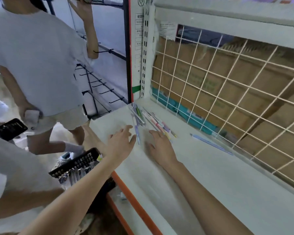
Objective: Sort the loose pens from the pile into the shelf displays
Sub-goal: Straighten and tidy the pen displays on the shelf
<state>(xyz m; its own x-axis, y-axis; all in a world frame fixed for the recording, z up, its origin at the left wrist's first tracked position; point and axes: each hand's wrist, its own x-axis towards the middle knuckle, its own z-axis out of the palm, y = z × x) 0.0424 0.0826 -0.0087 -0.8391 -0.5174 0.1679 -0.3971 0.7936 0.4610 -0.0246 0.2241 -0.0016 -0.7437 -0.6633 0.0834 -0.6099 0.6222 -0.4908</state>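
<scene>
**Both hands spread flat beside the pen pile**

A pale shelf [210, 175] fills the lower right of the frame, edged in orange along its near side. Toward its far left corner, just above the frame's centre, lies a loose pile of pens [149, 119] — pastel barrels in purple, green, pink and white, lying crossed and flat on the surface. One purple pen [137, 131] stretches out of the pile toward the viewer, between the two hands. A single blue pen [210, 144] lies well apart, to the right, beside the wire grid [227, 82] at the back of the shelf.

The left hand [121, 143] is over the shelf with fingers spread and straight, its fingertips just beside the purple pen. The right hand [160, 146] lies palm down, fingers extended, tips reaching the near end of the pile. Neither hand grips anything.

At the left of the frame a second person in a pale shirt [34, 61] stands facing away. Lower left, a black basket [75, 164] holds packaged pens.
</scene>
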